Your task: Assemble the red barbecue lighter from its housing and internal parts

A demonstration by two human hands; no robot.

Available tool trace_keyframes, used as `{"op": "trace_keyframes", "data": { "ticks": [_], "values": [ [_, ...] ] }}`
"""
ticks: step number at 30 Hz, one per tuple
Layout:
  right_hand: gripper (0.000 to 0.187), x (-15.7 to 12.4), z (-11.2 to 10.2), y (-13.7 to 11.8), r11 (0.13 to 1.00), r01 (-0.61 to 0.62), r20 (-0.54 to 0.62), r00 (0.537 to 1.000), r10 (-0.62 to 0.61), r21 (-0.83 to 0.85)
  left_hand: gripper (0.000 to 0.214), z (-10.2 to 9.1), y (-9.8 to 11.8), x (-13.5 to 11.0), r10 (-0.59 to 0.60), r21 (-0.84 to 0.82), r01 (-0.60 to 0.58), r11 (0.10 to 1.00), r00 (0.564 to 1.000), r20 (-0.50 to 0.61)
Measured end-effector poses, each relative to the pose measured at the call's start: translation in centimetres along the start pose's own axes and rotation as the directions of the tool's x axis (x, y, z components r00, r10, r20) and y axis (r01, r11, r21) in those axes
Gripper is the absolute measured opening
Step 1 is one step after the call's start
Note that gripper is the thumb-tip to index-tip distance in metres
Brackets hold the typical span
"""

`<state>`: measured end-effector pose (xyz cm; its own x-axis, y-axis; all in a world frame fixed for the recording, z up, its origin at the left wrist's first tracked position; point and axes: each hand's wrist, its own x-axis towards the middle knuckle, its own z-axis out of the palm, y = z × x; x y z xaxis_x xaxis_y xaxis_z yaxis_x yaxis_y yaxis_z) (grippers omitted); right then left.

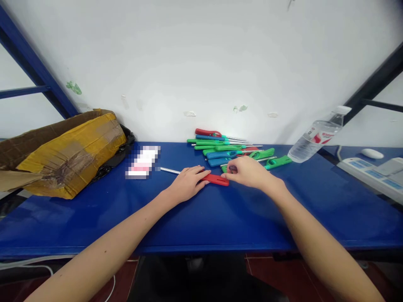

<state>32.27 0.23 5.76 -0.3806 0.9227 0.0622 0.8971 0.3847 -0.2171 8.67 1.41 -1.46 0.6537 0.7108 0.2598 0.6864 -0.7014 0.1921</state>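
Note:
A red long-necked lighter [216,179] lies flat on the blue table [201,218], its thin metal tube [169,170] pointing left. My left hand [188,183] lies over the lighter's middle with the fingers stretched out flat on it. My right hand [248,172] is closed at the red handle's right end, thumb and fingers pinching something small and dark that I cannot make out. Just behind my hands lies a pile of several green, blue and red lighters [226,147].
A torn cardboard box patched with yellow tape [63,155] stands at the left. A blurred white and pink item [143,162] lies beside it. A plastic water bottle [317,136] leans at the right, with a power strip [368,170] and a white mouse [372,153] beyond.

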Motion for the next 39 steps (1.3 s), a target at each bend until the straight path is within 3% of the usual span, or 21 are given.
{"op": "trace_keyframes", "data": {
  "ticks": [7, 13, 22, 28, 32, 39],
  "values": [
    [0.030, 0.1, 0.4, 0.7, 0.998, 0.020, 0.128, 0.992, -0.012, -0.061, 0.042, 0.1, -0.2, 0.1, 0.011, 0.008, -0.011, 1.000, 1.000, -0.005],
    [0.020, 0.2, 0.5, 0.5, 0.998, 0.004, 0.092, 0.996, 0.003, -0.070, 0.042, 0.1, -0.1, 0.1, 0.005, 0.003, -0.005, 1.000, 1.000, 0.001],
    [0.011, 0.1, 0.3, 1.5, 0.989, 0.135, 0.056, 0.989, -0.139, 0.059, 0.042, 0.2, -0.1, 0.1, -0.002, 0.003, 0.002, 1.000, 1.000, -0.005],
    [0.019, 1.1, 1.8, 1.1, 0.999, -0.006, -0.090, 0.996, 0.002, -0.053, 0.050, 0.0, -0.4, -0.1, 0.007, -0.047, -0.009, 0.999, 0.999, -0.033],
    [0.026, 2.1, 3.8, -0.3, 0.992, -0.035, -0.096, 0.995, 0.023, -0.124, 0.062, -1.1, -1.7, -0.6, 0.023, -0.019, -0.023, 1.000, 1.000, -0.011],
    [0.025, 2.4, 3.9, -0.2, 0.995, -0.021, -0.125, 0.992, 0.009, -0.097, 0.039, -2.5, -3.2, -1.3, 0.053, -0.044, -0.052, 0.998, 0.998, 0.040]
  ]
}}
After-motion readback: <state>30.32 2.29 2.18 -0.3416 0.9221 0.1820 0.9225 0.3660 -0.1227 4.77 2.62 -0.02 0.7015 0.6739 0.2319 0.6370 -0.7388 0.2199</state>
